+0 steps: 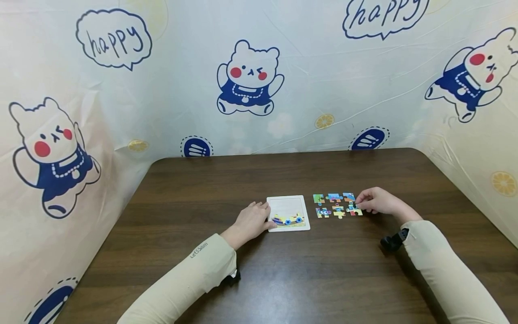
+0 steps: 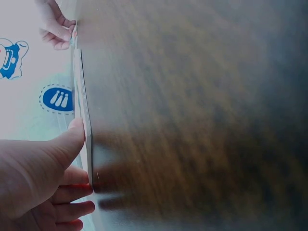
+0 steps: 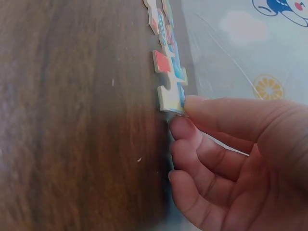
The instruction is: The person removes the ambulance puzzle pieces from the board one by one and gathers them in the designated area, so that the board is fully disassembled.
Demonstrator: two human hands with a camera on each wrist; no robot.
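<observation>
A white-rimmed puzzle tray lies flat on the table, with a strip of assembled picture showing blue wheels along its near side. My left hand holds the tray at its left side, thumb on the near left corner and fingers along the left edge. To the right of the tray, several loose jigsaw pieces lie in two rows. My right hand pinches the rightmost puzzle piece of the near row between thumb and index finger; its other fingers curl beside the tabletop.
The brown wooden table extends around the tray and pieces. A patterned cloth with cartoon bears hangs behind it and at both sides. A black wrist device sits at the right cuff.
</observation>
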